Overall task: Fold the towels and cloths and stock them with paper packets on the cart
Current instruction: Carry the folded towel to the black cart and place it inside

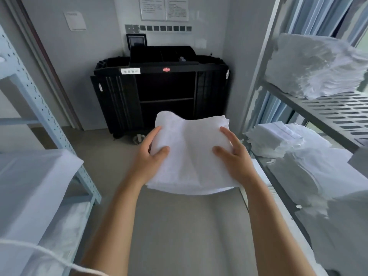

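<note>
Before the black cart (163, 84), both hands (194, 156) grip a folded towel (191, 154) between them.

You see one black cart (163, 90) and, nearer you than the cart, one folded towel (191, 154) in two hands — left hand (149, 158), right hand (233, 154). Right of the cart, three white linen stacks (316, 66) — left of it, one.

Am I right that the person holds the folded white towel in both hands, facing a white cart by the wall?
Not quite: the head view shows the cart by the wall is black, not white. The rest stands: the left hand and right hand both hold the folded white towel, facing it.
</note>
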